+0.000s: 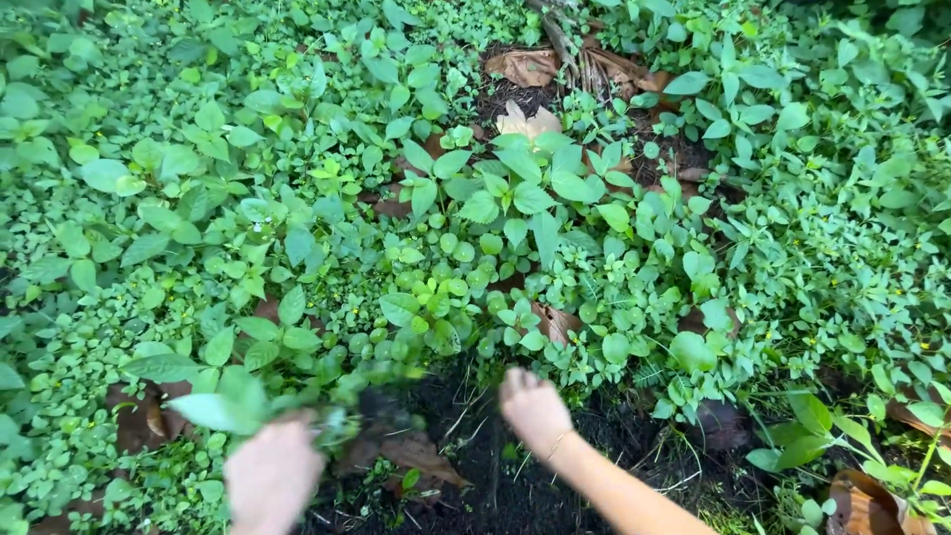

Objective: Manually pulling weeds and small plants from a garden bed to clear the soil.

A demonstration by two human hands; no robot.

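Note:
My left hand (269, 474) is at the bottom left, blurred, closed around a bunch of pulled green weeds (297, 396) with dark roots trailing to the right. My right hand (533, 406) reaches forward with fingers curled down into the low weeds at the edge of a bare patch of dark soil (495, 476). Whether it grips any stems is hidden by its own knuckles. A thin bracelet sits on the right wrist (557, 444).
Dense green ground weeds (475, 228) cover nearly everything ahead and to both sides. Brown dead leaves (523, 67) lie at the top centre, near the lower left (144, 421) and the bottom right corner (872, 500).

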